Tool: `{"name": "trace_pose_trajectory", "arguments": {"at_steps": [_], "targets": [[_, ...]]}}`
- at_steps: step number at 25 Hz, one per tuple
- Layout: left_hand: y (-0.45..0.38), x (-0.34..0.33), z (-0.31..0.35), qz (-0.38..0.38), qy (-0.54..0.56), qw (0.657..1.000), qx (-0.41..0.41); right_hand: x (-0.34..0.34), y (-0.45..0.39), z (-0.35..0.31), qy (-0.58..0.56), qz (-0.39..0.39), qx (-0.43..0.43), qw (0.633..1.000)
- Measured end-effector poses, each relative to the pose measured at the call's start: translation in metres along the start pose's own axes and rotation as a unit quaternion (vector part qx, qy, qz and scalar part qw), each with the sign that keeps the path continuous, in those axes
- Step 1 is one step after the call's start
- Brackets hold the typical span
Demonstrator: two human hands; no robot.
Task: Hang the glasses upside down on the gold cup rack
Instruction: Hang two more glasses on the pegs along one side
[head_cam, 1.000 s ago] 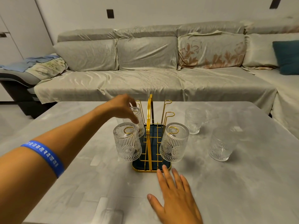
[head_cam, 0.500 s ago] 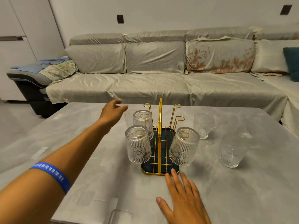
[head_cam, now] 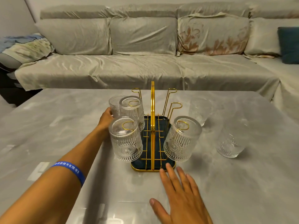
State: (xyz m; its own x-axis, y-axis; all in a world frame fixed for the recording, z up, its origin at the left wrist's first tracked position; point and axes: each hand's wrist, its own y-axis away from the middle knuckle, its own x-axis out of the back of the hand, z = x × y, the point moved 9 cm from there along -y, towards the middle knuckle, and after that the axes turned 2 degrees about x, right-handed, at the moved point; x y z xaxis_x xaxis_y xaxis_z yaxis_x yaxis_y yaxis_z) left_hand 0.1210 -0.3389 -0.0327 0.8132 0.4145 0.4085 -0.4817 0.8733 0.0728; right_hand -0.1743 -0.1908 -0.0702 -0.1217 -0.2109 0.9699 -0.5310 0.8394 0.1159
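The gold cup rack point(head_cam: 152, 101) with a dark blue tray stands mid-table. Three ribbed clear glasses hang upside down on its pegs: front left point(head_cam: 125, 139), middle left point(head_cam: 133, 110) and front right point(head_cam: 182, 138). Behind the left side stands an upright glass point(head_cam: 114, 104). My left hand point(head_cam: 106, 118) is closed around its left side, thumb on the glass, with the fingers hidden behind the hung glasses. My right hand point(head_cam: 179, 191) lies flat on the table, fingers apart, with its fingertips at the rack's front edge. Two more upright glasses stand to the right, far point(head_cam: 199, 110) and near point(head_cam: 231, 141).
The grey marble-look table point(head_cam: 56, 135) reaches to a long cloth-covered sofa point(head_cam: 145, 70) behind it. Three gold pegs carry nothing: rear left point(head_cam: 135, 90), rear right point(head_cam: 172, 90) and middle right point(head_cam: 176, 105). A teal cushion point(head_cam: 289, 44) lies at the far right.
My left hand let go of the middle-left hung glass, swung out to the left and came down onto the upright glass behind it. My right hand stayed flat on the table.
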Motion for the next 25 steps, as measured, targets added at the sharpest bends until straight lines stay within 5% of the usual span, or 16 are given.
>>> {"name": "trace_pose_trajectory", "arguments": {"at_steps": [7,9,14,20,25], "targets": [[-0.004,0.019,0.008,0.066,-0.011,0.998,0.001,-0.004,-0.004,0.006,0.047,0.045,0.026,0.998],[0.002,0.041,0.016,0.093,-0.008,0.996,0.01,-0.009,0.001,0.002,0.023,-0.034,-0.003,0.999],[0.012,0.111,0.072,0.133,-0.002,0.991,-0.024,0.007,0.001,0.0,0.02,-0.005,-0.014,1.0],[0.026,0.117,0.178,0.076,0.002,0.988,-0.137,0.0,-0.006,0.001,0.039,0.039,0.029,0.998],[0.03,0.069,0.226,0.021,-0.112,0.978,-0.176,0.013,0.002,0.0,0.031,0.032,-0.008,0.999]]}}
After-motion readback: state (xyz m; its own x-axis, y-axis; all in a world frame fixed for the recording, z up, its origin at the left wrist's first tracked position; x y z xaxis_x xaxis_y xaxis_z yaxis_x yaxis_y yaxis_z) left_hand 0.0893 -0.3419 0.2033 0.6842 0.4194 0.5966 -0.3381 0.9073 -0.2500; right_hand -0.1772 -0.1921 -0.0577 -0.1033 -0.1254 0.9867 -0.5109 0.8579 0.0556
